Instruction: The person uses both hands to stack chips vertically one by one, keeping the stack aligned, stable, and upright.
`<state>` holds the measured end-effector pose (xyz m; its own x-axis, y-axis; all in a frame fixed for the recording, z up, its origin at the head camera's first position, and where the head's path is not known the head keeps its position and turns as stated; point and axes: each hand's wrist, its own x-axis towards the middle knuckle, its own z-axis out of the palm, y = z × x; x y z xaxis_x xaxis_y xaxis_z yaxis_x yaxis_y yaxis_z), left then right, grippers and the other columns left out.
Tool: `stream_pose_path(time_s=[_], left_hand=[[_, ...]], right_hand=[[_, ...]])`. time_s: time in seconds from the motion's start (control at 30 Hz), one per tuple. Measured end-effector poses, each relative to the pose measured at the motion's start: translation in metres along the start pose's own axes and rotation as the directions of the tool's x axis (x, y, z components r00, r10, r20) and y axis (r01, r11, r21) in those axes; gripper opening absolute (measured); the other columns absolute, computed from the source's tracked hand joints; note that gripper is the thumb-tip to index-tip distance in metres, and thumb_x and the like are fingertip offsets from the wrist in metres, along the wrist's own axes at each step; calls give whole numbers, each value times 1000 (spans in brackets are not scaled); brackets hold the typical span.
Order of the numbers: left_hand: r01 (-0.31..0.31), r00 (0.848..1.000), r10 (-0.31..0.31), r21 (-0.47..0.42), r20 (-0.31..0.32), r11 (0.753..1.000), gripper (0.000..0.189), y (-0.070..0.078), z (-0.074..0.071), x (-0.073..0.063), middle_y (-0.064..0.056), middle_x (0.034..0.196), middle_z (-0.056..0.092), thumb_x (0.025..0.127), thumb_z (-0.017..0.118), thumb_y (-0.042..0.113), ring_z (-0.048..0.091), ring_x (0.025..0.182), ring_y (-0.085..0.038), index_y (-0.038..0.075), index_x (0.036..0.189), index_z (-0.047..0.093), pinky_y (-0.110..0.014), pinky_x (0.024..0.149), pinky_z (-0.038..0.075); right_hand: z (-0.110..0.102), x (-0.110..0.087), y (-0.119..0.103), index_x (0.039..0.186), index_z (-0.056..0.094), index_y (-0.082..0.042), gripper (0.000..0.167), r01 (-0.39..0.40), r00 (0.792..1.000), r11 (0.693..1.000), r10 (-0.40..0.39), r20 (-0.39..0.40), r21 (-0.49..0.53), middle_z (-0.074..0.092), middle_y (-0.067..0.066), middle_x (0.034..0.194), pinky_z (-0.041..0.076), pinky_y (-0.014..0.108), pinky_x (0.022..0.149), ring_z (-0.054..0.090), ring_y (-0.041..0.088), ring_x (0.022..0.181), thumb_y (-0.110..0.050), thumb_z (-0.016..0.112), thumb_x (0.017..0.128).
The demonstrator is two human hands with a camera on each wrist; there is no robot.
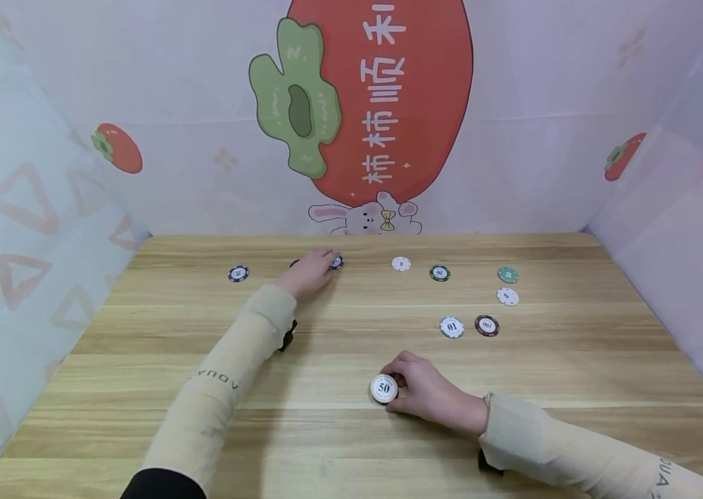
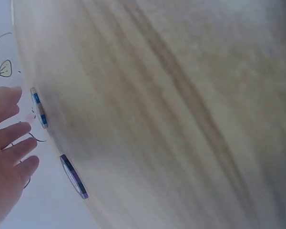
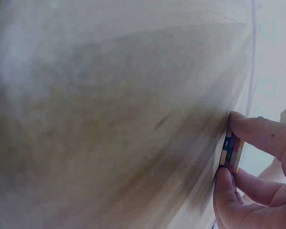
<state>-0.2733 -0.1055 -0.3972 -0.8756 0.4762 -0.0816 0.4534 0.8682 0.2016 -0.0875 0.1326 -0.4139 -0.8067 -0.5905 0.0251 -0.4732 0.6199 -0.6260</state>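
Observation:
Near the front middle of the table, my right hand [image 1: 429, 391] pinches a short stack of poker chips [image 1: 384, 389] by its edges, a white-faced "50" chip on top. The right wrist view shows the stack's layered rims [image 3: 231, 151] between thumb and fingers. My left hand [image 1: 310, 272] reaches to the back of the table, fingers loosely extended over a dark blue chip [image 1: 337, 263]. In the left wrist view the fingers hover beside a blue-and-white-edged chip [image 2: 39, 108], holding nothing. Another blue chip [image 1: 293, 263] is mostly hidden behind the left hand.
A blue chip [image 1: 238, 274] lies at the back left. Right of centre lie a white chip [image 1: 401, 264], a dark "20" chip [image 1: 440, 273], a green chip [image 1: 507, 275], another white one [image 1: 507, 296], a "10" chip [image 1: 452, 327] and a black "100" chip [image 1: 487, 326]. Printed cloth walls [image 1: 202, 194] border the table.

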Motion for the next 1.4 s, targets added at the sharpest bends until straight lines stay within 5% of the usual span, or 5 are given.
stream_pose_path(time_s=[0.57, 1.07, 1.4], left_hand=[[-20, 998, 17, 37, 62, 999, 44, 4, 2, 4, -20, 143, 30, 96, 40, 11, 30, 130, -33, 5, 139, 34, -41, 106, 25], [-19, 1000, 19, -4, -3, 1000, 18, 11, 0, 4, -13, 103, 54, 93, 46, 7, 52, 94, -25, 4, 109, 53, -38, 83, 44], [-26, 998, 31, 92, -53, 995, 25, 12, 2, 5, -20, 105, 49, 89, 52, 7, 49, 99, -30, -4, 112, 53, -39, 89, 42]], right_hand=[[-1, 1, 1, 100, 63, 0, 39, -1, 1000, 1000, 1, 4, 4, 53, 1, 91, 44, 20, 67, 49, 10, 78, -10, 80, 66], [1, 1, 1, 99, 63, 1, 39, 1, 1000, 1000, -1, -8, 2, 52, 0, 89, 44, 20, 67, 49, 10, 77, -9, 80, 65], [1, 0, 1, 99, 63, 1, 38, -12, 1000, 1000, 12, 3, 6, 53, 1, 90, 44, 20, 66, 48, 10, 78, -9, 79, 66]])
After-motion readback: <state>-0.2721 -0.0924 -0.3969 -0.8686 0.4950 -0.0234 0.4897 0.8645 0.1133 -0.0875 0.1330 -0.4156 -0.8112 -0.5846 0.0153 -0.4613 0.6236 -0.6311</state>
